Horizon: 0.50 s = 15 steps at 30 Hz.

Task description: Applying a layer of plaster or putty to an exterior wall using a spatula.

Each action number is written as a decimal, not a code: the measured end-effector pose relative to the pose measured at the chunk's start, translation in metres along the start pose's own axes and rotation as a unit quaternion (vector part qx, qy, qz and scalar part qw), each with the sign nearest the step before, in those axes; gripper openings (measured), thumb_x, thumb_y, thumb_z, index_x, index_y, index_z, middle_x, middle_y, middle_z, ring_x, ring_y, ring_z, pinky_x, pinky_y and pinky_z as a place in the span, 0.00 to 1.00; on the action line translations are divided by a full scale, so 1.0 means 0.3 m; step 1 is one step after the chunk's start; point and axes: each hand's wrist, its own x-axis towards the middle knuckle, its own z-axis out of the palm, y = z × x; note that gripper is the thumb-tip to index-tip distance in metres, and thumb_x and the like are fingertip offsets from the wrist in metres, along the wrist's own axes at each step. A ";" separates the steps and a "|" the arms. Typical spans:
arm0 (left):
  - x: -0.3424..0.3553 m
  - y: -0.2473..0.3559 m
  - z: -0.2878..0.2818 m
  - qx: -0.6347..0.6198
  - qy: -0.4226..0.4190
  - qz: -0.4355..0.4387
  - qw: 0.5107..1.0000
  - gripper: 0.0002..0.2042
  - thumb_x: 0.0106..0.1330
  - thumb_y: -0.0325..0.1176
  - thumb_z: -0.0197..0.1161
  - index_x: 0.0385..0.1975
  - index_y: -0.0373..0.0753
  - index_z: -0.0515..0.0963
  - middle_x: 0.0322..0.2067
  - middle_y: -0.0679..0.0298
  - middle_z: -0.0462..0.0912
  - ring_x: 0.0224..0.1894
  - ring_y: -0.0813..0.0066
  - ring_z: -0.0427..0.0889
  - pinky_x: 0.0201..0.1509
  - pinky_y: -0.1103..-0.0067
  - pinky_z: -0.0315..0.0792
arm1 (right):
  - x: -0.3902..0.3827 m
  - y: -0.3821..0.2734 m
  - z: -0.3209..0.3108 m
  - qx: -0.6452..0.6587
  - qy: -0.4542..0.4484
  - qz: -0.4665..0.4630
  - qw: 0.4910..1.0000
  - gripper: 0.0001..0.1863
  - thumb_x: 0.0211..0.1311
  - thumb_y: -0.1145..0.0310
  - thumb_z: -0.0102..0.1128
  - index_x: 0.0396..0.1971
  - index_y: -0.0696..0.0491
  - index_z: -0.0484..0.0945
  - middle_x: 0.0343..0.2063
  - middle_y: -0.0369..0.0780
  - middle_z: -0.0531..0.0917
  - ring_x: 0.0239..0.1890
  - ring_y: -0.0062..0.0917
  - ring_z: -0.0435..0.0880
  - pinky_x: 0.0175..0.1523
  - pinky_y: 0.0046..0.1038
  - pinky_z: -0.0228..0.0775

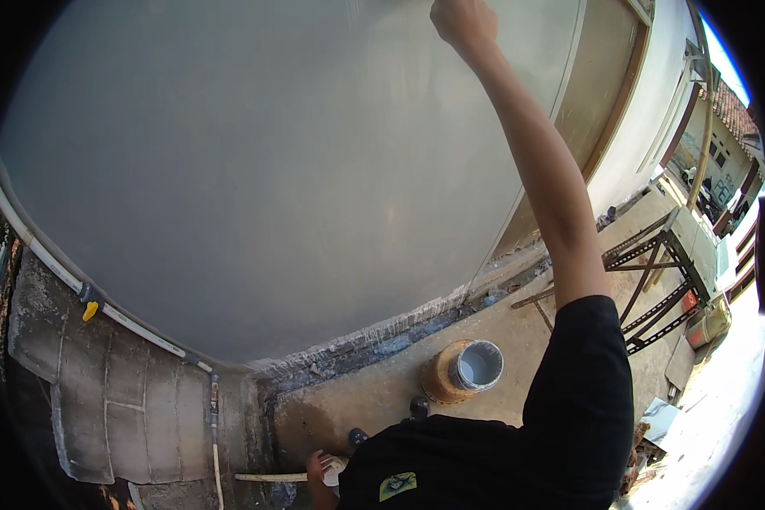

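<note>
My right hand (465,24) is raised high against a large grey-painted wall (255,187), its fingers closed. What it grips is mostly cut off by the upper edge; only a dark bit shows beside the knuckles. Low down near my waist, my left hand (317,467) has its fingers curled at the rim of a small white container (335,470), partly covered by my black shirt. On the ground in front of me, a bucket of pale grey paint (480,367) sits on or against a larger orange-brown drum (443,374); the exact contact is hard to tell.
A dark perforated metal frame (667,272) stands at the right. White pipe with a yellow-handled valve (91,310) runs along the left side above grey blockwork (127,408). A pale pipe (268,478) lies beside my left hand. Drips streak the wall's paint-spattered base (382,327).
</note>
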 end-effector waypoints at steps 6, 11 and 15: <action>0.027 -0.128 -0.054 -0.045 0.005 -0.058 0.997 0.25 0.58 0.43 0.53 0.53 0.36 0.66 0.50 0.51 0.71 0.49 0.56 0.74 0.52 0.66 0.66 | -0.598 0.085 0.289 -0.073 -0.123 -0.055 0.988 0.20 0.57 0.72 0.43 0.51 0.58 0.68 0.21 0.51 0.77 0.23 0.41 0.81 0.26 0.37 0.73; 0.039 -0.185 0.008 -0.009 -0.030 -0.106 0.994 0.23 0.59 0.45 0.51 0.51 0.41 0.66 0.46 0.54 0.76 0.43 0.60 0.77 0.49 0.66 0.65 | -0.841 0.252 0.369 -0.031 -0.278 -0.011 0.960 0.11 0.58 0.66 0.47 0.38 0.52 0.75 0.21 0.48 0.79 0.24 0.43 0.79 0.28 0.42 0.70; 0.052 -0.176 -0.002 -0.059 -0.018 -0.119 0.991 0.22 0.59 0.46 0.51 0.51 0.42 0.66 0.46 0.54 0.75 0.44 0.60 0.77 0.49 0.66 0.65 | -0.602 0.159 0.203 0.019 -0.209 0.009 0.978 0.10 0.56 0.64 0.50 0.34 0.47 0.80 0.23 0.46 0.79 0.27 0.42 0.79 0.31 0.41 0.69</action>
